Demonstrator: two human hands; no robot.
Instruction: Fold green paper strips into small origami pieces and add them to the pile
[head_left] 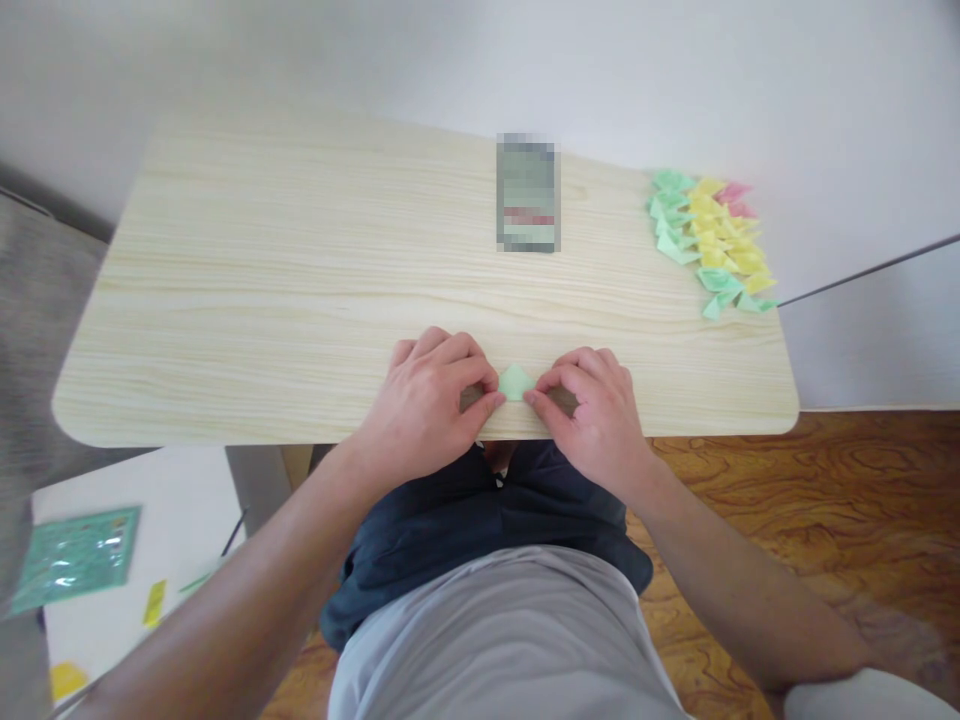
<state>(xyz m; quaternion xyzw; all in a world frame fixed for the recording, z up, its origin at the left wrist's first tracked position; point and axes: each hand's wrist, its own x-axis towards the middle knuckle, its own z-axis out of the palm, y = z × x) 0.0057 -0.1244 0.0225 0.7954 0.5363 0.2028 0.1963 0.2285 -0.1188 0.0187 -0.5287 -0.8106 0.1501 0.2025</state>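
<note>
A small folded piece of light green paper (515, 383) is held between my two hands, close to the table's front edge. My left hand (439, 390) pinches its left corner between thumb and forefinger. On the other side, my right hand (589, 405) grips the right corner the same way. The paper has a pointed top, and its lower corners are partly hidden by my fingertips.
Several folded paper pieces in green (673, 215), yellow (720, 235) and pink (736, 198) lie grouped at the table's (285, 260) back right. A blurred-out phone-like rectangle (527, 195) lies at the back middle. Lower left, a white surface (187, 500) holds a green plastic packet (82, 555) and yellow scraps.
</note>
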